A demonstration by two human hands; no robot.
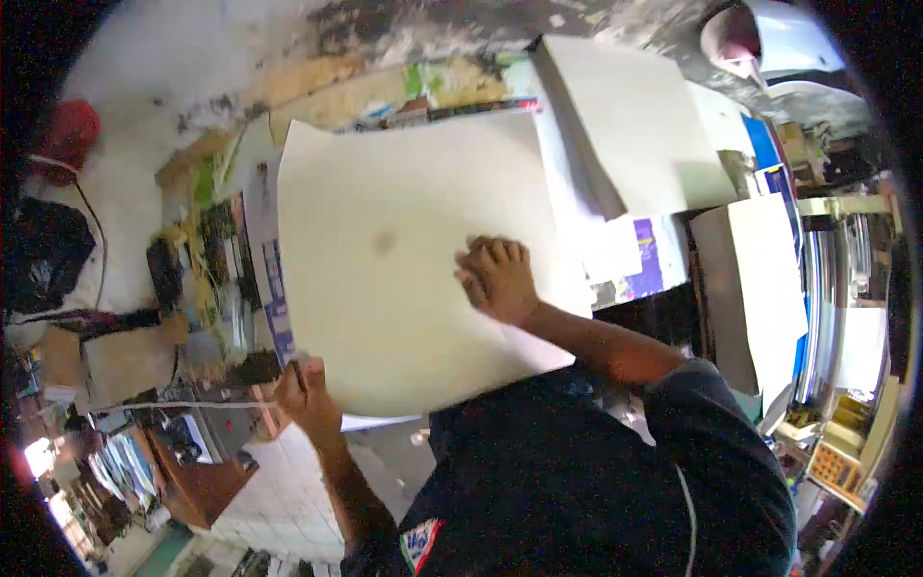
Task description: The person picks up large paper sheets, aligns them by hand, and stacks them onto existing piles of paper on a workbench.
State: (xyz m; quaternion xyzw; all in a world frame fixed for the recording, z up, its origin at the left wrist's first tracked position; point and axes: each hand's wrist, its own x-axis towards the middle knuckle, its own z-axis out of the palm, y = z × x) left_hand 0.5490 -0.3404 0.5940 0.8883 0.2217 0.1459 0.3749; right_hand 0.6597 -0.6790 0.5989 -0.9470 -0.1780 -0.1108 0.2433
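A large cream-white sheet of paper covers the table before me. Its far-left corner curls up, and a small dark smudge marks its middle. At the near-left corner my left hand is closed, pinching the sheet's edge between thumb and fingers. My right hand lies palm down on the right half of the sheet, fingers a little bent and apart, holding nothing. Under the left edge shows a strip of purple-and-white printed paper.
Right of the sheet lies a thick stack of pale board, with another white stack nearer me. Metal rollers of a machine stand at far right. A cardboard box and a black bag are at left.
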